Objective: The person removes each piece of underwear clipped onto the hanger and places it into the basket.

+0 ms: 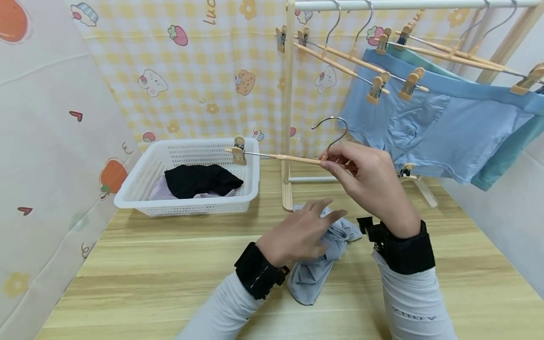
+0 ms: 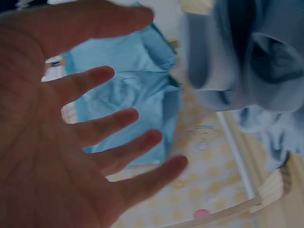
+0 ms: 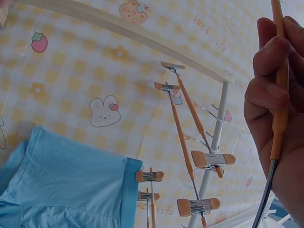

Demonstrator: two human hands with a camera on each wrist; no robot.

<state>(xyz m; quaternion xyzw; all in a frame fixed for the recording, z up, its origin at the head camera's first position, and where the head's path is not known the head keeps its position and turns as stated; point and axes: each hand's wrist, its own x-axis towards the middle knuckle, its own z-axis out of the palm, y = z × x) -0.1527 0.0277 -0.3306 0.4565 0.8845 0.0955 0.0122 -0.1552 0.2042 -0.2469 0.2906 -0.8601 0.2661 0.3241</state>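
Observation:
My right hand [image 1: 369, 177] grips a wooden clip hanger [image 1: 297, 159] by its middle, just below the metal hook. One clip [image 1: 239, 151] sticks out to the left, above the basket's edge; another clip [image 1: 406, 171] shows past the right hand. In the right wrist view, the fingers [image 3: 268, 61] curl around the hanger's bar [image 3: 281, 104]. My left hand [image 1: 297, 231] is spread over a crumpled grey garment [image 1: 312, 281] on the table. The left wrist view shows its fingers [image 2: 128, 142] apart and holding nothing, with grey-blue fabric [image 2: 275, 66] beyond them.
A white basket [image 1: 127, 200] with black and lilac clothes stands at the left. On the right is a wooden rack with a white rail [image 1: 408, 4]. Bare clip hangers [image 1: 327, 59] hang there beside light blue boxer briefs [image 1: 450, 127] and a green garment [image 1: 495, 172].

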